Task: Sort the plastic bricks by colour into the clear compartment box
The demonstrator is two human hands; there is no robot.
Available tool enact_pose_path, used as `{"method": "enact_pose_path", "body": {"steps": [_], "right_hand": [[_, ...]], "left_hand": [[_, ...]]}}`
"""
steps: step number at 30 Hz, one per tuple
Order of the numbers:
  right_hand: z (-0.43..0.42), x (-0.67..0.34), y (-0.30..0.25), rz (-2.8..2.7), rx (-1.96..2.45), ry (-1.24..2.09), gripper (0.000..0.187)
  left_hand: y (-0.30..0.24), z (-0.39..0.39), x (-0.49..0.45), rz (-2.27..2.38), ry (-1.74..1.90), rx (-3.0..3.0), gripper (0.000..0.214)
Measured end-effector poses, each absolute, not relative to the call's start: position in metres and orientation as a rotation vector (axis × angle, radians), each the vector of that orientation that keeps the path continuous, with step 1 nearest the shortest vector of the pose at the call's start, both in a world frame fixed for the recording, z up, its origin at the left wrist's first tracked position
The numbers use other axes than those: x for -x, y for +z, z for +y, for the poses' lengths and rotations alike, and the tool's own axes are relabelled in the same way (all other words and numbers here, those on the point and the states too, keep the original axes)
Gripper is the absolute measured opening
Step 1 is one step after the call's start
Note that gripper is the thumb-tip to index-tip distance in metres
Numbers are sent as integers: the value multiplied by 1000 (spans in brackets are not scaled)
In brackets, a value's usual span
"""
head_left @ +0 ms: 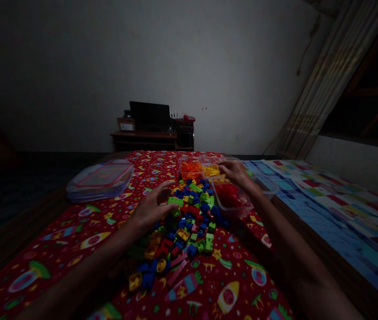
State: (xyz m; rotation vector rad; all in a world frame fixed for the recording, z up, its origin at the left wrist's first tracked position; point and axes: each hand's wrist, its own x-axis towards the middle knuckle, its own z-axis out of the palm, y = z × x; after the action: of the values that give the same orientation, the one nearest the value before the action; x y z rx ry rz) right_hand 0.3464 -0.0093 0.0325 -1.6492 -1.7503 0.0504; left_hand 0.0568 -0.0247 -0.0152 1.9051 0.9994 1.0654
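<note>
Toy building blocks (192, 215) in several colours lie in a loose pile on the red patterned cloth (102, 229). At the pile's left side is my left hand (152, 206), its fingers and thumb spread apart. A green block (175, 201) sits right by its thumb tip. My right hand (237, 173) reaches over a clear container with yellow blocks (211, 170), fingers curled together and pointing down-left; what they hold, if anything, is hidden. Close by stand containers with orange blocks (191, 170) and red blocks (227, 195).
Stacked clear lids (100, 180) with a red-rimmed one on top lie at the left. Another clear container (265, 184) is partly behind my right arm. A checked blue cloth (312, 213) lies to the right. Against the far wall, a desk (144, 135) holds a dark monitor (150, 116).
</note>
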Motion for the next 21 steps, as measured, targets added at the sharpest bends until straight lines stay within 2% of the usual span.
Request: {"method": "enact_pose_path", "body": {"steps": [3, 6, 15, 21], "right_hand": [[-35, -296, 23, -2121, 1282, 179, 23], [-57, -260, 17, -2337, 1114, 205, 19], [-69, -245, 8, -2353, 1194, 194, 8], [-45, -298, 29, -2169, 1476, -100, 26]], "left_hand": [[-16, -22, -58, 1042, 1062, -1729, 74], [-16, -20, -58, 1036, 1055, -1651, 73], [-18, -25, -59, 1037, 992, -1763, 58], [-15, -19, -53, 979, 1132, -1816, 56]]}}
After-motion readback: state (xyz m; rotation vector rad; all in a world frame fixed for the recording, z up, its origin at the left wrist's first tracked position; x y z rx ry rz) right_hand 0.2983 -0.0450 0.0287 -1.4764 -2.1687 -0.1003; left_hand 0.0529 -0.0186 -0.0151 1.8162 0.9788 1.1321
